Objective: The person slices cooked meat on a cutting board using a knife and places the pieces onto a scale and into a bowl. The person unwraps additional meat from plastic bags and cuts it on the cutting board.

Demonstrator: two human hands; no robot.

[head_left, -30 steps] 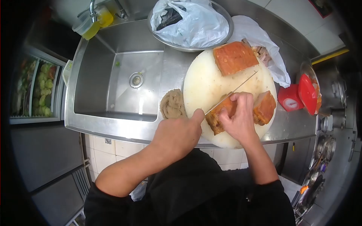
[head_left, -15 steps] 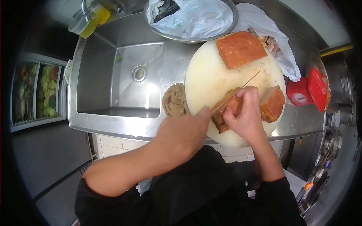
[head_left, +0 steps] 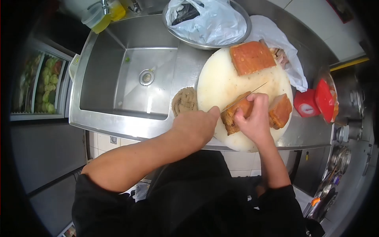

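Observation:
My left hand is closed round the handle of a thin knife, its thumb pointing up the handle. The blade slants up to the right across the top of a browned meat piece. My right hand grips that piece from its right side, with fingers over the top near the blade and the thumb on the near part. Everything rests on a round white cutting board. A larger reddish-brown slab lies at the board's far side, and another piece sits just right of my right hand.
A steel sink is on the left, with a brown cloth between it and the board. Behind stands a metal bowl holding a white plastic bag. Another bag with meat scraps and a red scale are on the right.
The camera view has shifted slightly. The knife tip has drawn back a little toward my hands, with the blade still on the meat. My right hand keeps its grip on the piece.

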